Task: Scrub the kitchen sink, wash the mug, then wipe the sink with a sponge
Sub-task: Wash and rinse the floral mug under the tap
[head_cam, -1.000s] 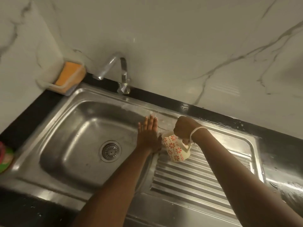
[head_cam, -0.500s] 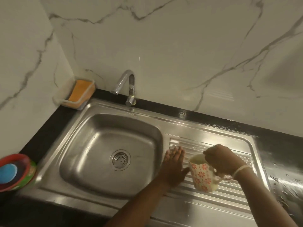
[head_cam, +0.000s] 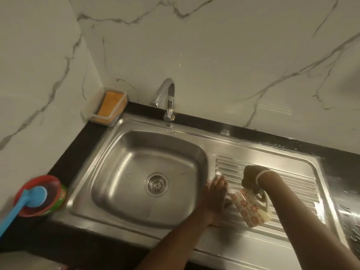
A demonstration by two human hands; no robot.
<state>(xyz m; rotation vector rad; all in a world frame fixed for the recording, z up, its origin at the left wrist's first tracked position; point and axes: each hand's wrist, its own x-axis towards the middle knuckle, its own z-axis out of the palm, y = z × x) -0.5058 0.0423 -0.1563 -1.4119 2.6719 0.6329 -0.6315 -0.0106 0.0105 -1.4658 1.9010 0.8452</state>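
Mug point(head_cam: 251, 208), perhaps tilted, beside left hand point(head_cam: 215, 193)

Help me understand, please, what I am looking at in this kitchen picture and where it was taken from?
There is no machine here: a person wears a wide-angle camera on the head, looking down at their own two bare hands. Below lies a steel sink with a drain, a faucet behind it, and a ribbed drainboard to the right. The right hand grips a flowered mug by its handle and tips it over the drainboard. The left hand lies flat on the drainboard's edge, fingers straight. An orange sponge sits in a clear holder in the back corner. At the left, a blue brush rests in stacked bowls.
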